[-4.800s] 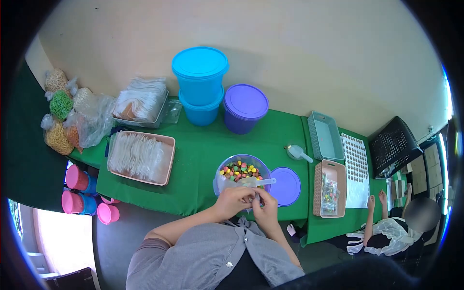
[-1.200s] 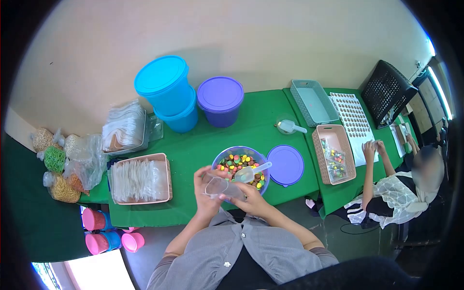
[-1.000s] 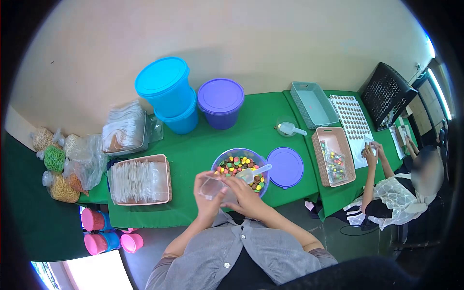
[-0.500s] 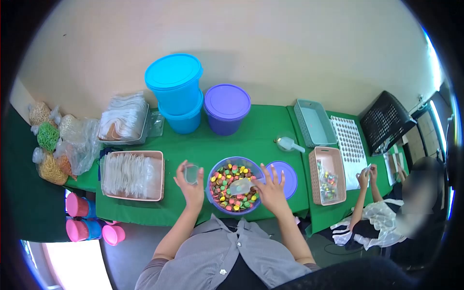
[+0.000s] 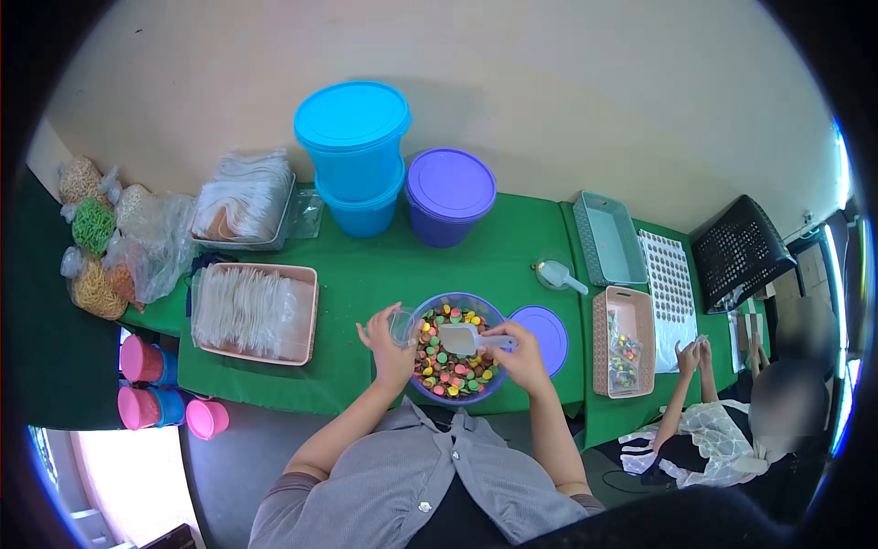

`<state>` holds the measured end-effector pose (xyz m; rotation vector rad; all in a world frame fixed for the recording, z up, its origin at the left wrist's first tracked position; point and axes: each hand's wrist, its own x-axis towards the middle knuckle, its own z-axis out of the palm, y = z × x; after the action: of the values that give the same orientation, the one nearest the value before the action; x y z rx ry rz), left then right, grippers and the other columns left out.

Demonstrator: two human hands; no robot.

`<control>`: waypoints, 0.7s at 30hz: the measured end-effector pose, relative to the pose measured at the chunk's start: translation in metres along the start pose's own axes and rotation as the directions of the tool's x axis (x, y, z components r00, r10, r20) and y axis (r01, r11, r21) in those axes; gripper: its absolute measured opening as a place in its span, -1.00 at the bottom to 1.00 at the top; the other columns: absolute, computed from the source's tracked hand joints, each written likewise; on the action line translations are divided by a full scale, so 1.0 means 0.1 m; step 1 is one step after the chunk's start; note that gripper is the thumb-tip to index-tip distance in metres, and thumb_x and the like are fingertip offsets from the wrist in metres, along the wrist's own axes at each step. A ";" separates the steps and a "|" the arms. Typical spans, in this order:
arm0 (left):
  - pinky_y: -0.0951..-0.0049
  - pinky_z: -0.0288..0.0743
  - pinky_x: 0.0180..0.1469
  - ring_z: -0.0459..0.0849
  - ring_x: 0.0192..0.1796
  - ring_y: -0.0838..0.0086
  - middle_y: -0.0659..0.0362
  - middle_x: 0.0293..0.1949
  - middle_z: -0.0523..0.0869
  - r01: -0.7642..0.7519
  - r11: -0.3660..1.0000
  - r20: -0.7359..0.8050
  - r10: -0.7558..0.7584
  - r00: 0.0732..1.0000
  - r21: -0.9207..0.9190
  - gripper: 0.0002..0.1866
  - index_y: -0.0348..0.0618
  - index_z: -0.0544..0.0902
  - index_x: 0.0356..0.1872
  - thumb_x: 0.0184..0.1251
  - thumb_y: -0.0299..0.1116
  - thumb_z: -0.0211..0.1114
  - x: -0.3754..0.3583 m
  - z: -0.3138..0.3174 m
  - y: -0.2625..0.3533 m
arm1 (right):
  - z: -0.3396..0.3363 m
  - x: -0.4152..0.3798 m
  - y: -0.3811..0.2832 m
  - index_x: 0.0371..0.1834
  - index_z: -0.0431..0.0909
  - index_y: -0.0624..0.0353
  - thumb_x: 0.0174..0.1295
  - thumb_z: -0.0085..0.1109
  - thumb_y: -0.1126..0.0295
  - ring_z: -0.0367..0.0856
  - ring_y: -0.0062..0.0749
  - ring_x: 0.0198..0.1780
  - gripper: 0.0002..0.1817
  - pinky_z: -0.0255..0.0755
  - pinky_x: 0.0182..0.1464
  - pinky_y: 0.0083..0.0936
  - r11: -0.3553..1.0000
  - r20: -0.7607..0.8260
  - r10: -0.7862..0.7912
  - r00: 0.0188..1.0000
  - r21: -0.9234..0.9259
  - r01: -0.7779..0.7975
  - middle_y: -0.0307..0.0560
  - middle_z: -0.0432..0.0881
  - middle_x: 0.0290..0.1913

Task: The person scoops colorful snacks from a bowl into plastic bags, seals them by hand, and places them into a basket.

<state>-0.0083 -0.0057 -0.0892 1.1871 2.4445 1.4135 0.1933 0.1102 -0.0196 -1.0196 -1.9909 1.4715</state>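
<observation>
A purple tub (image 5: pixel 420 384) full of colourful round candies (image 5: pixel 455 373) stands in front of me at the table's near edge. My right hand (image 5: pixel 525 361) grips the handle of a translucent scoop (image 5: pixel 460 339), whose bowl lies over the candies. At the tub's left rim, my left hand (image 5: pixel 388 352) holds a small clear cup (image 5: pixel 401 327), its fingers around the side. Right of the tub lies a round purple lid (image 5: pixel 541 337).
Two stacked blue tubs (image 5: pixel 355 151) and a lidded purple tub (image 5: pixel 450 197) stand behind. A pink basket of plastic pouches (image 5: pixel 247 311) sits left; a second scoop (image 5: pixel 560 274) rests at right. Beyond the baskets (image 5: pixel 607 236), another person's hands (image 5: pixel 692 352) work near a sticker sheet (image 5: pixel 669 284).
My left hand has brought the cup right, to the tub's rim. My right hand has closed round the scoop's handle, and the scoop has shifted slightly. The whole view has also moved a little.
</observation>
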 end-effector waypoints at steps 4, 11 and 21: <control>-0.18 -0.35 0.44 0.39 0.23 0.20 0.11 0.04 0.51 0.029 0.998 0.004 -0.028 1.000 -0.058 -0.44 -0.07 0.45 0.14 0.15 -0.13 0.42 0.00 0.00 -0.02 | 0.16 0.23 0.18 -0.15 0.62 0.22 0.13 0.36 0.47 0.60 -0.54 -0.10 -0.78 0.47 -0.11 -0.58 0.945 -0.004 0.161 0.987 0.289 -0.153 -0.15 0.65 -0.17; -0.14 -0.25 0.44 0.40 0.21 0.20 0.11 0.00 0.52 0.032 0.997 -0.018 -0.033 0.999 -0.077 -0.45 -0.09 0.46 0.12 0.13 -0.15 0.44 0.00 0.01 -0.04 | 0.49 0.49 0.40 -0.06 0.45 0.27 0.37 0.10 0.47 0.62 -0.51 -0.15 -0.84 0.54 -0.09 -0.55 0.941 -0.055 0.026 0.998 0.338 -0.006 -0.10 0.62 -0.17; -0.11 -0.20 0.43 0.47 0.15 0.21 0.13 -0.04 0.54 0.006 0.996 -0.020 -0.008 1.000 -0.089 -0.46 -0.08 0.46 0.10 0.10 -0.24 0.45 -0.01 0.01 -0.02 | 0.61 0.35 0.65 -0.03 0.35 0.31 0.41 0.02 0.46 0.68 -0.36 -0.18 -0.82 0.66 -0.14 -0.50 0.840 -0.039 0.312 0.949 0.478 -0.256 0.03 0.60 -0.21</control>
<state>-0.0081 -0.0065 -0.0918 1.1505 2.3688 1.5223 0.1465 0.1106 -0.1026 -1.1786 -1.3353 1.8820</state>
